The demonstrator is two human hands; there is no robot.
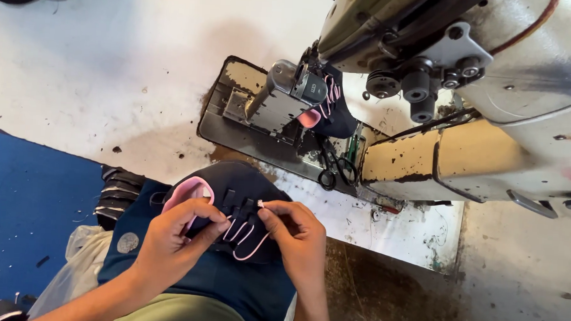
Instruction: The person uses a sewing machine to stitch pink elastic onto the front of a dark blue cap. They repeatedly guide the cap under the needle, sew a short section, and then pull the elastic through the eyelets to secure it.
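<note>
Your left hand [173,236] pinches the shoe upper [232,197]; your right hand [295,228] pinches its pink lace [246,242]. Pull hard and the lace could slip free.

Counting two hands [173,239], two dark shoe uppers [233,190] with pink trim, one sewing machine [494,92], one pair of scissors [336,169].

I see a shoe upper [232,197] of matt dark cloth with smooth pink lining and thin pink cord lace. Sewing machine [494,92]: painted metal, cream, chipped and grimy, bare steel post plate. Table [109,76]: white, rough, stained, worn. Scissors [336,166]: dark metal.
</note>
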